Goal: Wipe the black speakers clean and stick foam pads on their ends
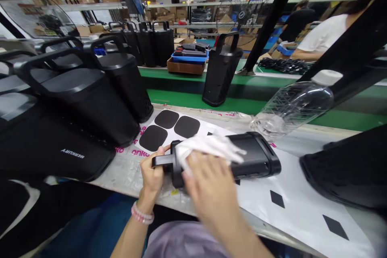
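A black speaker-like device (254, 151) lies on its side on the bench, its handle toward the left. My left hand (153, 171) is closed around that handle. Over the upper side of the device, my right hand (208, 177) presses a white cloth (211, 147); the hand is a little blurred and the cloth bunches beyond its fingers. Beneath and behind the device is a white sheet (293, 173) with black rounded squares (167, 119) at its left end and smaller black squares to the right.
Several upright black devices (81, 100) crowd the left. Another stands on the green belt (178, 95) behind. A clear plastic bottle (298, 102) leans at the right, beside a dark device (347, 169). Further back are a blue tray (190, 58), a slanted black post (272, 20) and two people.
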Demonstrator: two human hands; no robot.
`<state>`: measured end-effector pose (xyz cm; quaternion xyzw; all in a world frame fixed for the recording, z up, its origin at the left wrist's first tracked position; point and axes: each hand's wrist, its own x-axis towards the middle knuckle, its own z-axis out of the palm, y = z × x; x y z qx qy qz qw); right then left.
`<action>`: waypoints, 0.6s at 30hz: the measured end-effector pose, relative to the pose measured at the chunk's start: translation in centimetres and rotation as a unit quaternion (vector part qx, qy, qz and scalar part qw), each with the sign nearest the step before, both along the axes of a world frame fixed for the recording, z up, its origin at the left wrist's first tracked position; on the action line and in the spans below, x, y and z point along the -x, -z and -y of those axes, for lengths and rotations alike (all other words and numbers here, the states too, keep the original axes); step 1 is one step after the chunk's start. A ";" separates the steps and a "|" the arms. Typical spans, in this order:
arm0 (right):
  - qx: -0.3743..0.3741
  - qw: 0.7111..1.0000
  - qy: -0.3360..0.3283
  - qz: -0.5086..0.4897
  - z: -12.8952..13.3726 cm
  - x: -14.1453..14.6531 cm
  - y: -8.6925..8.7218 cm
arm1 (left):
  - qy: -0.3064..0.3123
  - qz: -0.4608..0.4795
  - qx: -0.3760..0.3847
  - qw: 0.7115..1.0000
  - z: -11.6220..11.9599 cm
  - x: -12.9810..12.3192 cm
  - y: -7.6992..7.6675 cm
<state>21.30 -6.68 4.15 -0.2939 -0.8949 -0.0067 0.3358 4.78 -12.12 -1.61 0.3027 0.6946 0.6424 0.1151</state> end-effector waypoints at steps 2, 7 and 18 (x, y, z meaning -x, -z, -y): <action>0.020 0.994 0.108 0.014 -3.2 -2.6 -0.1 | 0.007 -0.057 -0.007 0.998 0.1 0.1 0.2; 0.242 0.937 0.200 -0.152 -8.3 -10.2 0.2 | 0.007 -0.199 -0.055 0.978 -0.1 0.4 0.3; 0.421 0.786 0.207 -0.402 -4.7 -12.9 2.8 | 0.056 -0.391 -0.074 0.916 -0.1 2.5 -0.6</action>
